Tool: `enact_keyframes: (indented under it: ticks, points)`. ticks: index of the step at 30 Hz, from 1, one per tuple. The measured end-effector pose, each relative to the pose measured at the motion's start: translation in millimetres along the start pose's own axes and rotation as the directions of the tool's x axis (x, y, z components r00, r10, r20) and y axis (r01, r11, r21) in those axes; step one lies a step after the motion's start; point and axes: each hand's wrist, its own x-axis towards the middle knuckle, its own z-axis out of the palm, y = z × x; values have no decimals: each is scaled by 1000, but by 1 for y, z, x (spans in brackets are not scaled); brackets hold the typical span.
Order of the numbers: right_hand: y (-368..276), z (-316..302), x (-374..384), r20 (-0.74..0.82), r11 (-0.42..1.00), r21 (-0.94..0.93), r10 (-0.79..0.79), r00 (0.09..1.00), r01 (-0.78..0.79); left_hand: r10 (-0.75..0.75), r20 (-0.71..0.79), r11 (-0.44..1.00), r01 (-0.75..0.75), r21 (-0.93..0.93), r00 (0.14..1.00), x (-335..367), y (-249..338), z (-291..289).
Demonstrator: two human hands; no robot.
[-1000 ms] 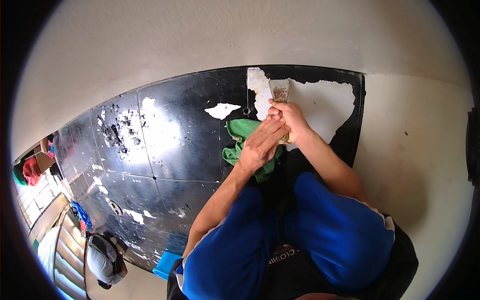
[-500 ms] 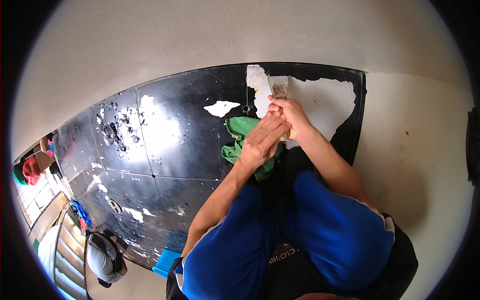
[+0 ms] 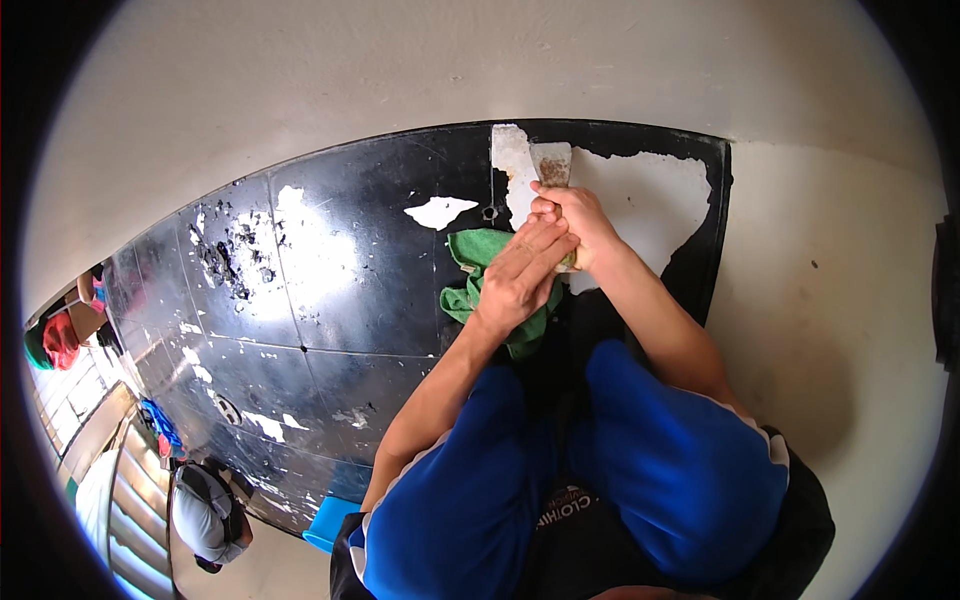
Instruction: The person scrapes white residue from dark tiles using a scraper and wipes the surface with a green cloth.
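Observation:
A scraper [image 3: 551,163] with a broad, rust-stained metal blade points toward the wall at the edge of a peeled white patch [image 3: 650,195] in the black tiled floor covering. My right hand [image 3: 585,225] is wrapped round its handle, closed. Over the handle and the right hand's fingers lies my left hand [image 3: 525,270], its fingers together and pressing down. Most of the handle is hidden, though a yellowish bit shows beneath the hands. A crumpled green cloth [image 3: 478,247] rests on the floor under and beside my left hand.
Pale walls [image 3: 820,270] bound the floor ahead and on the right. Black floor covering [image 3: 375,270] with several white chips extends left. A blue container [image 3: 330,522] sits near my left leg. Farther left are a seated person in grey [image 3: 205,515] and a slatted railing [image 3: 140,500].
The scraper and both hands have shifted slightly forward and left, toward the wall. The grip looks the same, and the green cloth stays beside the left hand.

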Motion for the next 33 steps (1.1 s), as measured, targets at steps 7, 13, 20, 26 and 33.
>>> enact_keyframes:
  ticks: [7,13,20,26,33]
  points:
    - [-1,8,2,23,1000,-12,6,1000,-6,-13,-15,1000,13,6,1000,-1,-3,-2]
    - [4,1,10,-4,998,-60,-14,1000,14,2,-33,1000,-3,-22,999,1,-2,-3]
    - [2,1,7,-28,999,-43,-1,1000,0,29,-13,1000,-29,2,1000,3,-3,-4]
    - [-2,12,5,-23,1000,-8,-7,1000,7,7,-22,1000,-7,-7,1000,8,-6,-8]
    - [1,7,9,-14,1000,-2,-10,1000,10,6,-26,1000,-6,-5,1000,8,-7,-10]
